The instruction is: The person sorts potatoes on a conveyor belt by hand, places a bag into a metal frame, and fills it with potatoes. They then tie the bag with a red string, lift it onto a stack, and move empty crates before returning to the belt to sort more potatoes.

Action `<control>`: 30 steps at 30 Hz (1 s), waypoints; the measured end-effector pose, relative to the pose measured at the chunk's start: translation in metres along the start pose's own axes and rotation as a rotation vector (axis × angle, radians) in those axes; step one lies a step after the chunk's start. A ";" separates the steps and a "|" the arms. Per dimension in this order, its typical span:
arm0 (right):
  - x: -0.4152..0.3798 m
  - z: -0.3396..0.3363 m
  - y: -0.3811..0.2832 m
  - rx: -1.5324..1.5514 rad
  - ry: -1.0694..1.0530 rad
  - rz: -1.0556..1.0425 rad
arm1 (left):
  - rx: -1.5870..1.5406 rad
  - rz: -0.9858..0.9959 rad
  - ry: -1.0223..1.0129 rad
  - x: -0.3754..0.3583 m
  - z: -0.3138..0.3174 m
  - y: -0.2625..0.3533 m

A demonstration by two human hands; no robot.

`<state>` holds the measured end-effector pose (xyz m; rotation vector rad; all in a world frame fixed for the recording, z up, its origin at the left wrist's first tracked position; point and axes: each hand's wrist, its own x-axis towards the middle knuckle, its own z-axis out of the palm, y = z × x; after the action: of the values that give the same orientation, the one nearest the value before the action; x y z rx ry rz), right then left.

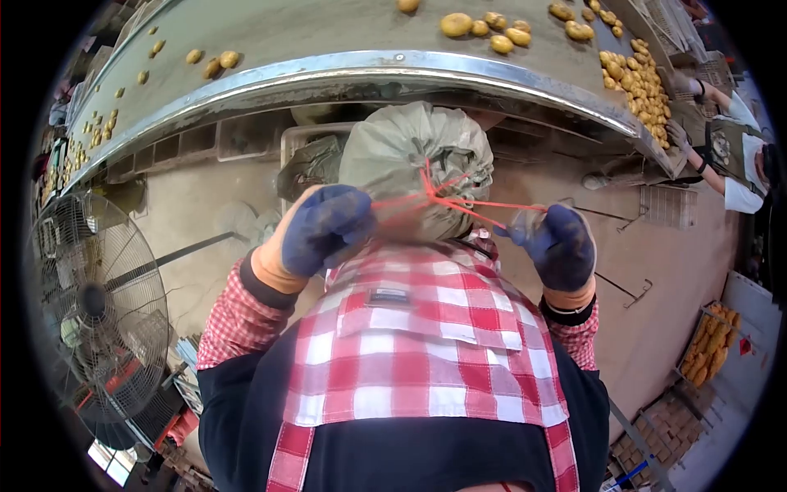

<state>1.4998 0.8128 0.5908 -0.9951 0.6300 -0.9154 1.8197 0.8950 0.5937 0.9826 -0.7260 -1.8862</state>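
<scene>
A full grey-green sack (pixel 392 148) stands upright in front of me, against the side of the conveyor. Red string (pixel 432 187) crosses over its gathered top and is stretched out to both sides. My left hand (pixel 321 230), in a blue-palmed glove with an orange cuff, is closed on the string's left end. On the other side my right hand (pixel 557 244), gloved alike, is closed on the string's right strands and pulls them taut. The fingertips of the left hand are partly turned away from view and a little blurred.
Potatoes (pixel 456 25) lie scattered on the conveyor belt (pixel 328 37), whose metal rim (pixel 393 59) runs just beyond the sack. A large floor fan (pixel 94 303) stands at left. At right, a co-worker (pixel 734 156) reaches toward a potato pile (pixel 639 82). A wire crate (pixel 668 206) sits on the floor.
</scene>
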 end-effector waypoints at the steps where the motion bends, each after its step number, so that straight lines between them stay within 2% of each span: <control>1: 0.010 0.001 0.001 -0.033 -0.211 -0.006 | -0.026 0.001 0.024 -0.003 -0.008 0.004; 4: 0.027 0.033 -0.009 -0.646 -0.529 -0.133 | -0.021 0.003 0.053 -0.017 -0.021 0.015; 8: 0.048 0.053 0.010 -0.714 -0.673 -0.120 | -0.086 -0.099 0.160 -0.035 -0.043 0.007; 11: 0.063 0.063 0.022 -0.694 -0.609 -0.039 | 0.252 0.197 0.423 -0.046 -0.061 -0.019; 12: 0.067 0.065 0.026 -0.698 -0.572 0.007 | 0.241 0.183 0.429 -0.044 -0.064 -0.021; 14: 0.072 0.066 0.031 -0.671 -0.579 0.048 | 0.372 0.535 0.403 -0.031 -0.066 -0.025; 15: 0.073 0.067 0.030 -0.595 -0.557 0.212 | 0.216 0.588 0.350 -0.026 -0.070 -0.036; 16: 0.076 0.066 0.028 -0.518 -0.530 0.377 | 0.202 0.582 0.356 -0.022 -0.069 -0.040; 18: 0.070 0.073 0.025 -0.501 -0.521 0.378 | -0.573 0.501 0.178 -0.025 -0.063 -0.051; 19: 0.065 0.078 0.021 -0.470 -0.374 0.467 | -0.884 0.466 0.122 -0.025 -0.059 -0.051; 20: 0.060 0.081 0.018 -0.437 -0.225 0.550 | -0.894 0.468 0.129 -0.026 -0.060 -0.051; 21: 0.055 0.079 0.024 -0.449 -0.168 0.479 | -0.978 0.377 0.132 -0.027 -0.062 -0.050; 22: 0.049 0.072 0.027 -0.456 -0.177 0.483 | -1.059 0.289 0.133 -0.029 -0.064 -0.049; 24: 0.040 0.060 0.029 -0.353 -0.179 0.425 | -1.005 0.321 0.168 -0.033 -0.063 -0.047; 26: 0.033 0.061 0.035 -0.277 -0.158 0.346 | -0.898 0.235 0.205 -0.038 -0.071 -0.049; 28: 0.029 0.059 0.031 -0.209 -0.142 0.320 | -0.843 0.220 0.160 -0.042 -0.076 -0.047; 29: 0.026 0.056 0.029 -0.189 -0.130 0.331 | -0.634 0.143 0.266 -0.044 -0.074 -0.040; 30: 0.024 0.051 0.025 -0.198 -0.133 0.324 | -0.695 0.038 0.196 -0.049 -0.080 -0.036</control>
<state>1.5613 0.8194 0.5892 -1.0821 0.7536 -0.5043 1.8882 0.9464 0.5408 0.6749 0.0439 -1.7789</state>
